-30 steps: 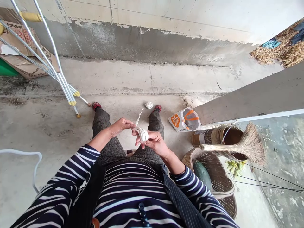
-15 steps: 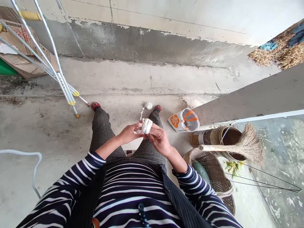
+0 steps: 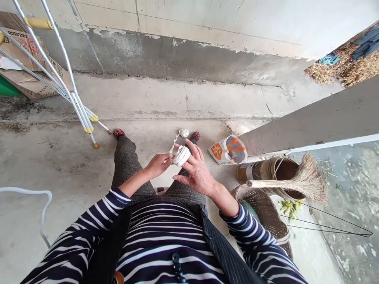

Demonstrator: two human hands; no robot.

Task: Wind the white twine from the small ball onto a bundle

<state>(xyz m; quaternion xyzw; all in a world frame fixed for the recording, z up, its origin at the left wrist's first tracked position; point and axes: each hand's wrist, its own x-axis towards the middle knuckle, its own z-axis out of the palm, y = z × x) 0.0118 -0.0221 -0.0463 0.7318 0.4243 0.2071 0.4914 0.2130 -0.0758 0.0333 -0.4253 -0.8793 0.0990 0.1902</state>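
Note:
Above my lap, a coil of white yarn [image 3: 181, 156] sits around the fingers of my right hand [image 3: 197, 171]. The thumb of that hand stands apart from the coil, and its fingers are partly spread. My left hand [image 3: 158, 165] is closed in a pinch at the coil's left side, on the yarn strand. That strand [image 3: 174, 142] runs up to a ball of white yarn [image 3: 184, 132] on the floor between my feet. The fingertips of my left hand are partly hidden by the coil.
Metal crutches [image 3: 69, 88] lean at the left beside a cardboard box [image 3: 32, 86]. To the right stand a white-and-orange bag [image 3: 217, 151], a bucket [image 3: 245, 172], a straw broom [image 3: 310, 179] and a woven basket [image 3: 265, 207]. A pale hose [image 3: 29, 191] lies at the left.
My right hand has opened out, its thumb moving down away from the coil and its fingers extending. The coil has tilted and shifted slightly left. My left hand has closed into a pinch.

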